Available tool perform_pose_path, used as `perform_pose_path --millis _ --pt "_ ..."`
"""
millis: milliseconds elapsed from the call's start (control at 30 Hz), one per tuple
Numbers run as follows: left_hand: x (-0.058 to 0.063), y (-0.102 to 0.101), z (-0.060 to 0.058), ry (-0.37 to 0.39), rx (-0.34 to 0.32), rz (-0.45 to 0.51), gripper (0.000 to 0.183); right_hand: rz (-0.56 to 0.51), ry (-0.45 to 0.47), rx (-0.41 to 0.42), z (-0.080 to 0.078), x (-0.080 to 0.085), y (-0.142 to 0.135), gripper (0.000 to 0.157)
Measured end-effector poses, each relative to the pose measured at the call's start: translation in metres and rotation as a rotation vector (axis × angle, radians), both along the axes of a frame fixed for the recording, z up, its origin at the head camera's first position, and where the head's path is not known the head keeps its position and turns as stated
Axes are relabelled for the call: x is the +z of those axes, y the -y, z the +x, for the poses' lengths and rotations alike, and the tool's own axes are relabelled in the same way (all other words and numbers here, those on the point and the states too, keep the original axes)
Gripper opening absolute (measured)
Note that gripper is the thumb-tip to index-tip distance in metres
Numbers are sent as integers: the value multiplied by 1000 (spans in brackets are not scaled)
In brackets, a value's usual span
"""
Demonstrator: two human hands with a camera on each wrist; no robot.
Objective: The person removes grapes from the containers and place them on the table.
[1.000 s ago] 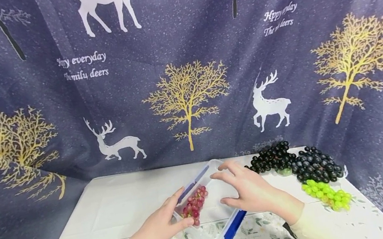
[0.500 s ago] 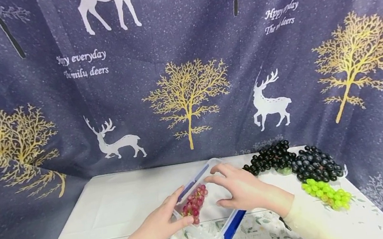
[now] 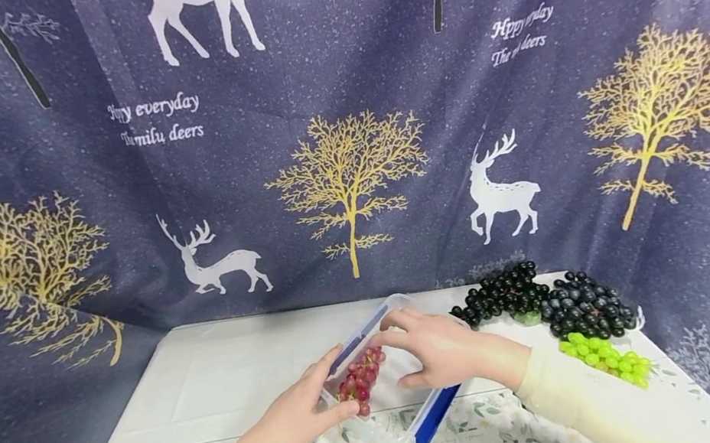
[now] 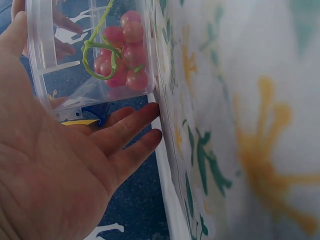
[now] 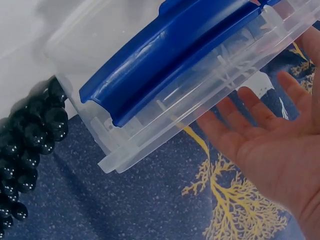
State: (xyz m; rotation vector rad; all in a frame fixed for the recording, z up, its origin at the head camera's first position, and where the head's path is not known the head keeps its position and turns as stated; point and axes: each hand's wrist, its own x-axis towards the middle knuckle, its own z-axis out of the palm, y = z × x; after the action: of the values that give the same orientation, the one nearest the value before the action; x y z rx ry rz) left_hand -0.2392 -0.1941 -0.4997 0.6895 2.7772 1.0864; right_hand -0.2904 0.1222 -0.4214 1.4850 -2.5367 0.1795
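A clear plastic food container (image 3: 387,422) with blue clips sits on the table, turned at an angle. Inside along its left side lies a bunch of red grapes (image 3: 361,379), its green stem (image 4: 102,60) showing in the left wrist view. My left hand (image 3: 285,422) rests against the container's near left corner, thumb and fingers spread and mostly straight. Over the container's right side reaches my right hand (image 3: 441,351), fingers loosely bent above the inside, with nothing seen in them. A blue clip (image 5: 170,55) hangs folded out beneath the right wrist.
Two bunches of black grapes, one at the back (image 3: 502,293) and one farther right (image 3: 587,305), lie right of the container. In front of them is a bunch of green grapes (image 3: 605,360). A dark blue deer-print curtain (image 3: 336,100) hangs behind the table.
My right hand has moved left over the container, closer to the red grapes. The left hand, container and grapes stay where they were.
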Motion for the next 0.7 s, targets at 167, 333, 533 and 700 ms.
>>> perform_pose_path --millis 167,333,533,700 --pt "1 0 1 -6 7 -15 96 35 47 39 -4 1 5 75" --pt "2 1 1 5 7 -13 95 66 75 106 -9 2 10 76" --pt "1 0 0 9 2 1 94 106 41 162 -14 -2 16 75" --pt "-1 1 0 9 2 -2 95 122 44 178 -16 -3 22 73"
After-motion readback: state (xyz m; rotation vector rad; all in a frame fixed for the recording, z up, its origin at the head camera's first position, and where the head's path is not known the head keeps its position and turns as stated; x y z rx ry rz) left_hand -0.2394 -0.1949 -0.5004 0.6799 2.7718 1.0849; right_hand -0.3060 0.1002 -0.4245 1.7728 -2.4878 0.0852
